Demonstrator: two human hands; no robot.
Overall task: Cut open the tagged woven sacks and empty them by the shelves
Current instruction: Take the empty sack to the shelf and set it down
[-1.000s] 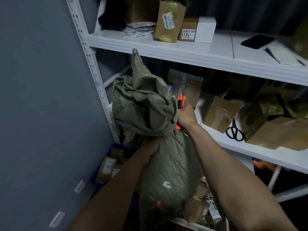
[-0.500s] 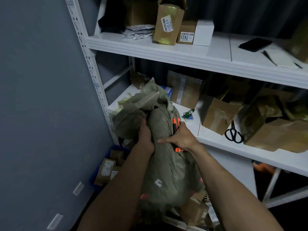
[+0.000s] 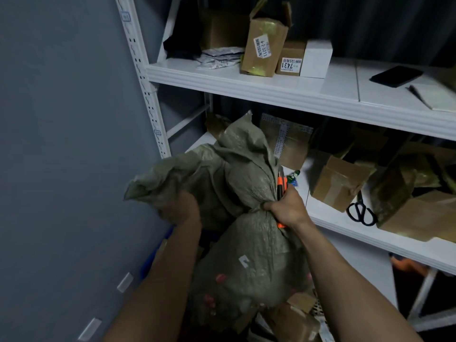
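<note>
Two hands are gripping a green woven sack (image 3: 246,255) before white shelves (image 3: 246,87).
The right hand (image 3: 287,208) is squeezing its bunched neck, an orange utility knife (image 3: 281,186) pinned in the same fist; the left hand (image 3: 181,209), blurred, is clutching the loose top. Black scissors (image 3: 361,213) are lying near the middle shelf's (image 3: 345,227) front edge.

Both bare forearms rise from the bottom edge of the frame and converge toward its middle. The left hand (image 3: 181,209), blurred, sits left of centre with its fingers curled into loose folds of the sack (image 3: 246,245). The right hand (image 3: 287,208), just right of centre and back of the hand up, clenches the sack's gathered neck, with an orange knife (image 3: 281,183) held upright in the same fist.
</note>
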